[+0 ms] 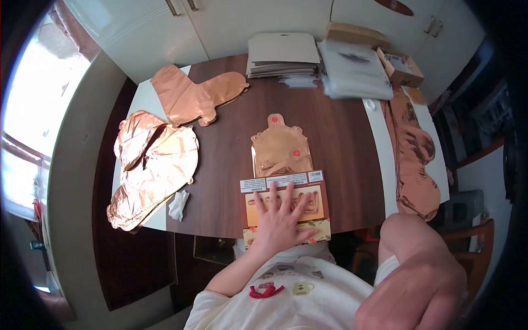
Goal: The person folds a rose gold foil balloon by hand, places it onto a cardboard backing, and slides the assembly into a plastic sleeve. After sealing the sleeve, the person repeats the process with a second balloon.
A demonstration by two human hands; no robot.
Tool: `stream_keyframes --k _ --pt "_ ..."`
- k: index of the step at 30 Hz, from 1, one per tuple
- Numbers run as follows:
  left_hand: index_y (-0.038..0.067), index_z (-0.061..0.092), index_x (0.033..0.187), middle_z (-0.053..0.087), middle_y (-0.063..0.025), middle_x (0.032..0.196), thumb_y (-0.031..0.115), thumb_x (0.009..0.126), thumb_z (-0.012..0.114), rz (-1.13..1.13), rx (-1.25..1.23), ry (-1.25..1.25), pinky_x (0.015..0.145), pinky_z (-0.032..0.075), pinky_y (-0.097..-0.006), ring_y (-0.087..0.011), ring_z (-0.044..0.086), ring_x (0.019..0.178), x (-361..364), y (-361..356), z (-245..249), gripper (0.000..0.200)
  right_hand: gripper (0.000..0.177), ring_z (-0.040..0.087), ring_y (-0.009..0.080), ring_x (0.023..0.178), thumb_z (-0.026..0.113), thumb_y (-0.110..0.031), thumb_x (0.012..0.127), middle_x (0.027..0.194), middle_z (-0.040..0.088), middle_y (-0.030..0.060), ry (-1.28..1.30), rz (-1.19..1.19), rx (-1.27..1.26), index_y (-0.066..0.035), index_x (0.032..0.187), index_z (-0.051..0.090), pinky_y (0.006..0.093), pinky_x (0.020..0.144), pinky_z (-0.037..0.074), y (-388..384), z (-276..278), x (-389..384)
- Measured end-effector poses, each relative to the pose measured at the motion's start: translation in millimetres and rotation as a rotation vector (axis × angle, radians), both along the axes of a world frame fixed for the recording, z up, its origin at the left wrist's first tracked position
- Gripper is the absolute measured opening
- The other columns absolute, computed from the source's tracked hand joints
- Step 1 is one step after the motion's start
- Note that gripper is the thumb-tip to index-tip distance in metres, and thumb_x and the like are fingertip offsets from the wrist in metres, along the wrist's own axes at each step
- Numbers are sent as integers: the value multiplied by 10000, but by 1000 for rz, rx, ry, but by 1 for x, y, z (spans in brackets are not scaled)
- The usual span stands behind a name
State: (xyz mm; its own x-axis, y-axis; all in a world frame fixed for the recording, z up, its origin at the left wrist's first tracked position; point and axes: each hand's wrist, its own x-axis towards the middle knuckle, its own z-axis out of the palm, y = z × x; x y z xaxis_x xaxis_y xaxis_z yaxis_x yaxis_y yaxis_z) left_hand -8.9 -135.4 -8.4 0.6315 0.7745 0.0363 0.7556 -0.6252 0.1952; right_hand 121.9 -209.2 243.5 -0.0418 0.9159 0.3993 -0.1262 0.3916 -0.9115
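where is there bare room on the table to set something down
Bare brown tabletop flanks the middle foil, towards the left foils and right foil. Crowded: both side edges, far edge at card stack and plastic bags, near middle under left hand.

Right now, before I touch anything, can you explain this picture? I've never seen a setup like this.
There is no robot here. A camera worn on a person's head looks forward and down, giving this one picture, curved at the edges.

The left hand lies flat, fingers spread, on a printed card package at the near edge of a dark wooden table. A copper-colored foil shape extends beyond it. The right arm is bent close to the camera; I can't tell whether its hand holds anything.

More flat foil shapes lie at the left and one at the right. At the back are stacked cards, clear plastic bags and a small open box.
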Motion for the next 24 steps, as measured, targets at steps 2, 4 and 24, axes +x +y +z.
stream_keyframes --k 2,4,24 --pt "275 377 1440 274 -194 1494 754 742 506 -1 -2 7 1014 70 -738 -512 176 1365 0 0 1 856 294 331 85 393 675 -67 778 534 516 -8 116 -145 -168 -116 550 494 250 409 211 -16 7 -16" --pt "275 379 1439 272 -195 1495 753 746 503 -5 -3 10 1014 69 -739 -512 174 1365 0 0 1 851 264 352 90 388 678 -77 774 553 557 9 291 -84 -248 -109 559 528 257 401 209 -11 19 -14" --pt "270 412 1421 281 -197 1494 763 744 490 2 46 -19 1007 90 -743 -514 187 1360 -1 -1 -2 842 467 341 287 1367 616 -281 875 1425 447 93 -1216 158 56 -119 1307 545 448 1127 260 200 -241 82"
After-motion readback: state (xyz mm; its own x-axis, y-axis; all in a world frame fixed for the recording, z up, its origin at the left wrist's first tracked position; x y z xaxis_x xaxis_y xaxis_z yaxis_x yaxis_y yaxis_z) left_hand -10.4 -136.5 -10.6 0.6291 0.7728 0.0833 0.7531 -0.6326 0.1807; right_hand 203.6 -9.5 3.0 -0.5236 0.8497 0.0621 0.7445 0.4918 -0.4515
